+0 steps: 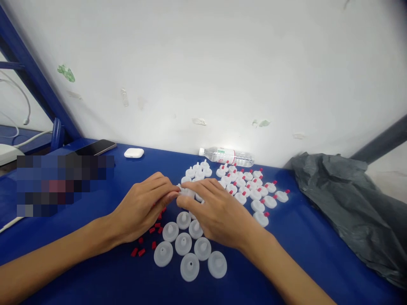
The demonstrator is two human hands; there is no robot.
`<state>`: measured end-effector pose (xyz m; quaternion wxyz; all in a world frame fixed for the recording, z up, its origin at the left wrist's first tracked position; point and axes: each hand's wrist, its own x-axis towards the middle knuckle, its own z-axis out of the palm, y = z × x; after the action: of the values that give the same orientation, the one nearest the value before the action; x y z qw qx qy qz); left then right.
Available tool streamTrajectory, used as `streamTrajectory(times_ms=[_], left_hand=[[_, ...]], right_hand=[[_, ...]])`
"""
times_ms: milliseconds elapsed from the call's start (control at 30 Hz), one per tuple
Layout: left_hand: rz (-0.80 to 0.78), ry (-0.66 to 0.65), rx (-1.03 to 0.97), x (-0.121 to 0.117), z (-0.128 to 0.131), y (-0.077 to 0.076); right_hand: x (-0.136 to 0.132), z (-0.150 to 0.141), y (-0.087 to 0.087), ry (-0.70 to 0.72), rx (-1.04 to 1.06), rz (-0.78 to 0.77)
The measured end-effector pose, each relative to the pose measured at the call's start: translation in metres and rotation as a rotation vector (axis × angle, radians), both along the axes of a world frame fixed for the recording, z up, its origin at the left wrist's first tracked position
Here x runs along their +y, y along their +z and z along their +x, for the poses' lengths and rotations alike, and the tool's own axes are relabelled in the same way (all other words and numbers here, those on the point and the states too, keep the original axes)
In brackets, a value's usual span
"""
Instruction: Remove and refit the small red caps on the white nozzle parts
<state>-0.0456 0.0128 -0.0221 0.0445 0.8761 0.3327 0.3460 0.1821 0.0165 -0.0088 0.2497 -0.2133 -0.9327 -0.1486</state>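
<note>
My left hand [143, 207] is closed, thumb and fingers pinched together; anything between its fingertips is hidden. Its tips meet those of my right hand [219, 207], which is curled around a white plastic nozzle cap [187, 192], mostly covered by the fingers. Below my hands lie several loose round white nozzle caps [183, 244], spouts up. Small red tip caps [141, 252] are scattered below my left hand. To the right is a group of white nozzle caps with red tips on their spouts [255, 194]. Behind my hands, more untipped white caps [199, 174] stand clustered.
A clear labelled bottle [227, 156] lies along the white wall. A white earphone case [134, 153] and a dark phone [97, 148] rest at the back left of the blue table [104, 271]. A dark grey plastic bag [343, 212] covers the right side.
</note>
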Motion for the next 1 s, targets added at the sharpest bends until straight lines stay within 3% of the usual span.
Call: streamTrajectory(times_ms=[200,400,567,1000], left_hand=[[0.007,0.136,0.047,0.007,-0.006,-0.003],[-0.018,0.119,0.072,0.01,-0.008,-0.006],[-0.02,0.097,0.056,0.009,-0.006,-0.005],[-0.029,0.077,0.061,0.008,-0.005,-0.005]], right_hand=[[0.025,0.028,0.004,-0.274,0.112,-0.125],[0.04,0.047,-0.003,-0.446,0.018,-0.284],[0.042,0.05,-0.006,-0.47,-0.067,-0.353],[0.043,0.048,-0.003,-0.438,-0.062,-0.292]])
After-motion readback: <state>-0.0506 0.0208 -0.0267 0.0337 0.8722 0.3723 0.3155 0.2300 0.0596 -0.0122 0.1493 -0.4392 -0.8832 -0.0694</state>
